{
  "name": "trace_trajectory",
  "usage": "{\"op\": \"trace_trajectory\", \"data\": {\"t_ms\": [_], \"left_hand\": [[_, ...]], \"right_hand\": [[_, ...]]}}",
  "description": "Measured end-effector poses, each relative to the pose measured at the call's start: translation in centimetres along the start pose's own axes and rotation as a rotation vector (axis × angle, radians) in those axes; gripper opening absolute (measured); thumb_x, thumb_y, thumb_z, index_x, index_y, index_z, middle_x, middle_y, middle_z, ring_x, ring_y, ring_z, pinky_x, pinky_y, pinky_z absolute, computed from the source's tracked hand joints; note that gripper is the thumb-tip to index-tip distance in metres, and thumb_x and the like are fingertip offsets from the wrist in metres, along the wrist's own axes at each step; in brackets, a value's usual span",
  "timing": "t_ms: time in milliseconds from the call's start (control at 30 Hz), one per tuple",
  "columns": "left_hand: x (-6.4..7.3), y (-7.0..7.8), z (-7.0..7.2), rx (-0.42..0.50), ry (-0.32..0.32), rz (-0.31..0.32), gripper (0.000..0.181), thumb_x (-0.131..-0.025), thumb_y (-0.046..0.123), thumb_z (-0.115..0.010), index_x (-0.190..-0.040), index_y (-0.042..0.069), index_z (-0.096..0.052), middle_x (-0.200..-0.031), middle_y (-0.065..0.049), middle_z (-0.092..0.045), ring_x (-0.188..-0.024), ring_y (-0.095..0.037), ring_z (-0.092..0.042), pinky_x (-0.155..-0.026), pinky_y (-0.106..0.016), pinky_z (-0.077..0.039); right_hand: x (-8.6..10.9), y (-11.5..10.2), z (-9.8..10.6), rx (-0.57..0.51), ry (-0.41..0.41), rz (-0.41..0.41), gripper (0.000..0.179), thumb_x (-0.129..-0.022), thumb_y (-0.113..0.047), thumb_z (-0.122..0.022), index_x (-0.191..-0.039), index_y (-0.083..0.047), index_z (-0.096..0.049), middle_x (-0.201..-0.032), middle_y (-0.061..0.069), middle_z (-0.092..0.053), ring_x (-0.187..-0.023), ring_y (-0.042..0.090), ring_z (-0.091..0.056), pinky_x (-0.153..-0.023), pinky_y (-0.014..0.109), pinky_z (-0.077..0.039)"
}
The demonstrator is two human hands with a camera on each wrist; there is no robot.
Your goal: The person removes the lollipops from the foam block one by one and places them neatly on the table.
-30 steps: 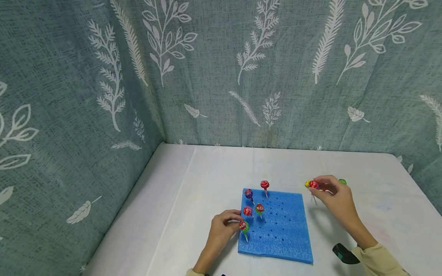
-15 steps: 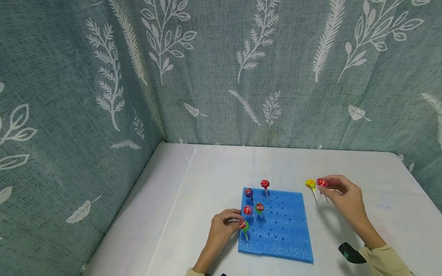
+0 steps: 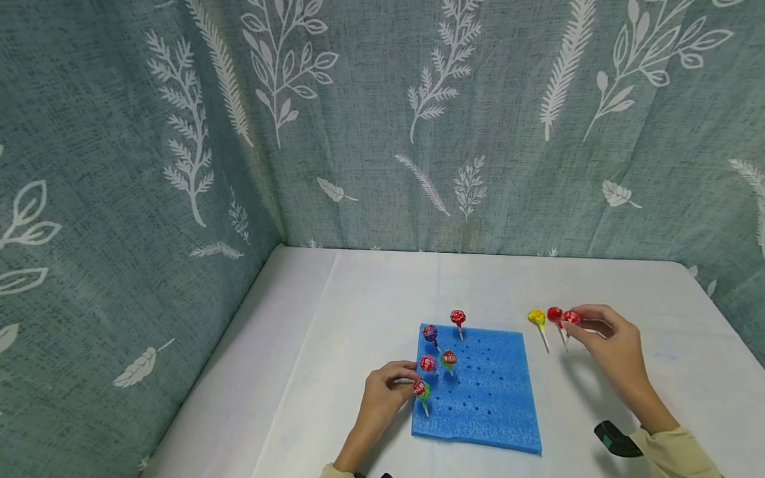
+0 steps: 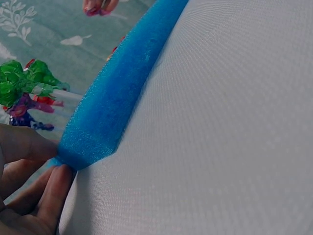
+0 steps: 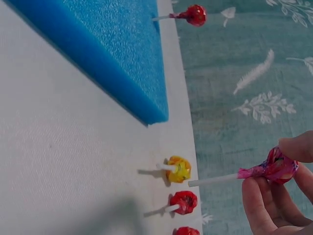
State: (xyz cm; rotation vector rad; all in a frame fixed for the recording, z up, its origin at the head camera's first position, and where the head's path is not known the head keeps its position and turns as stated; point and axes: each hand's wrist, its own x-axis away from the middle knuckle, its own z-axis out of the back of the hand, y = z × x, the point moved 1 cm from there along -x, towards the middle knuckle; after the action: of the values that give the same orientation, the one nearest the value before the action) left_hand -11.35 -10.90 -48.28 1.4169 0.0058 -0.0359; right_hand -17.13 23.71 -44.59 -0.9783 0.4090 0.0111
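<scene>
My left hand (image 3: 387, 396) grips the left edge of a blue foam board (image 3: 502, 425) dotted with small holes. In the left wrist view its fingertips (image 4: 61, 178) press against the board's corner. Several wrapped lollipops stand by their sticks in the board's left part, among them a green-and-red lollipop (image 3: 422, 390) and a purple lollipop (image 3: 430, 333). Right of the board, my right hand (image 3: 615, 345) pinches a pink-and-red lollipop (image 5: 281, 167) by its candy head, its white stick pointing away from the fingers. Beside it are a yellow lollipop (image 3: 536, 317) and a red lollipop (image 3: 554, 313).
A white table (image 3: 340, 318) bears everything. Another red lollipop (image 5: 187, 231) shows at the bottom of the right wrist view. Green-grey leaf-patterned curtains (image 3: 358, 133) close off the back and left. A dark wrist device (image 3: 617, 439) hangs by the right sleeve.
My right hand has moved to the right with the lollipop, leaving the yellow and red lollipops in plain sight to its left. The left hand and the board have hardly moved.
</scene>
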Motion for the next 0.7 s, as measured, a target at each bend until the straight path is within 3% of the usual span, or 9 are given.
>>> {"op": "trace_trajectory", "data": {"t_ms": [200,500,700], "left_hand": [[0.0,0.0,0.0,-0.009,0.007,-0.003,0.015,-0.073,-0.012,-0.063,-0.085,-0.007,-0.070,-0.110,-0.022,-0.063,-0.097,-0.031,-0.064,-0.073,-0.017,-0.052],[0.0,0.0,0.0,-0.025,0.005,-0.014,0.015,-0.073,-0.012,-0.063,-0.085,-0.008,-0.070,-0.109,-0.022,-0.063,-0.098,-0.031,-0.064,-0.073,-0.017,-0.052],[-0.9,-3.0,0.0,0.001,0.012,-0.009,0.017,-0.073,-0.010,-0.064,-0.084,0.000,-0.073,-0.110,-0.014,-0.065,-0.094,-0.023,-0.066,-0.073,-0.020,-0.054]], "right_hand": [[-0.2,0.6,0.6,0.000,0.006,0.008,0.032,-0.087,-0.018,-0.069,-0.113,-0.001,-0.061,-0.102,-0.003,-0.059,-0.088,-0.004,-0.053,-0.072,0.003,-0.043],[-0.8,0.9,1.8,0.034,0.006,-0.084,0.039,-0.088,-0.024,-0.067,-0.118,-0.001,-0.058,-0.107,0.002,-0.058,-0.089,-0.005,-0.050,-0.071,0.002,-0.042],[-1.0,1.5,2.4,0.033,0.009,-0.108,0.042,-0.089,-0.026,-0.066,-0.120,0.000,-0.057,-0.104,-0.005,-0.058,-0.089,-0.006,-0.049,-0.070,0.003,-0.042]]}}
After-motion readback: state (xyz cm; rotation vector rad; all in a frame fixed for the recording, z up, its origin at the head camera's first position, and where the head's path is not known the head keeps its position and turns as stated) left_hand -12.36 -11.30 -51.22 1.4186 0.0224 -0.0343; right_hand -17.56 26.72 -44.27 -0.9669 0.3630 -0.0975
